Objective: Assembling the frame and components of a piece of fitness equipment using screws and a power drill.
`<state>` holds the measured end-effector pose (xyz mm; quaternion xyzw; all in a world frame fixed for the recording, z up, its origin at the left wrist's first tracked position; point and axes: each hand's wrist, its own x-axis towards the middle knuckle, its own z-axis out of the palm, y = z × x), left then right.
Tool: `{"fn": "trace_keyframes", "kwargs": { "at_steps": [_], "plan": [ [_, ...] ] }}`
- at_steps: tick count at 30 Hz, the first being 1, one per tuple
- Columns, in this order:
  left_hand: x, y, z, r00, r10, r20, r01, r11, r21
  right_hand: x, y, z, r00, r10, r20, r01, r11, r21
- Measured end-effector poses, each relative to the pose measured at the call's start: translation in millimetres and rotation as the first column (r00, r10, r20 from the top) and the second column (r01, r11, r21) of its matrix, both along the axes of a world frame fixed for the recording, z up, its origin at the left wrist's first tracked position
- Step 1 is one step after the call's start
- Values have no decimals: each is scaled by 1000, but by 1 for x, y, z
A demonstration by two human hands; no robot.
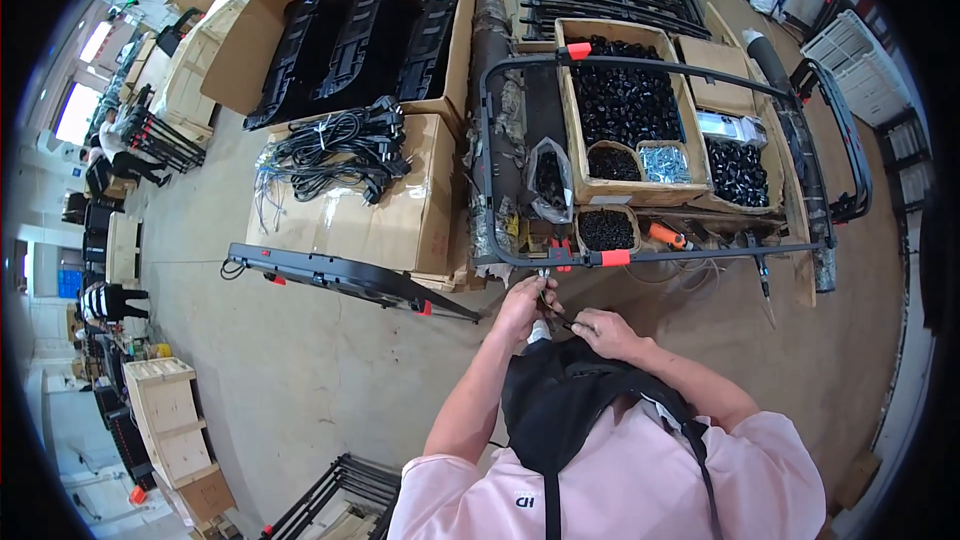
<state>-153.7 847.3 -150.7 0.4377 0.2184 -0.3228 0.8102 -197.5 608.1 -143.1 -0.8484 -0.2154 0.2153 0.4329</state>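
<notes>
A black tubular metal frame [720, 258] with red fittings lies across the work table in front of me. Just below its near bar, my left hand [524, 308] is closed in a pinch, with a small thin piece at its fingertips. My right hand [606, 332] is closed beside it, gripping a thin black cord-like piece [564, 319] that runs toward the left hand. Too little shows to tell its exact kind. Close to the left hand, red clips [562, 254] sit at the frame's near bar.
On the table stand a box of black plastic parts [625, 100], a tray of small screws [664, 164] and an orange-handled tool [667, 234]. Bundled black power cables [335, 150] lie on a carton [345, 230] at left. Another black frame [350, 272] juts out at left. People work far left.
</notes>
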Motion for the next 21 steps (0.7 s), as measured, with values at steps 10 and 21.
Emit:
{"fn": "trace_keyframes", "kwargs": {
  "at_steps": [10,21],
  "plan": [
    [0,10,2,996,85,27,-83,994,-72,-2,17,7,993,-99,59,100,995,-8],
    [4,4,-7,986,-25,166,7,995,104,-2,9,-1,993,-122,5,122,992,-18]
  ]
}}
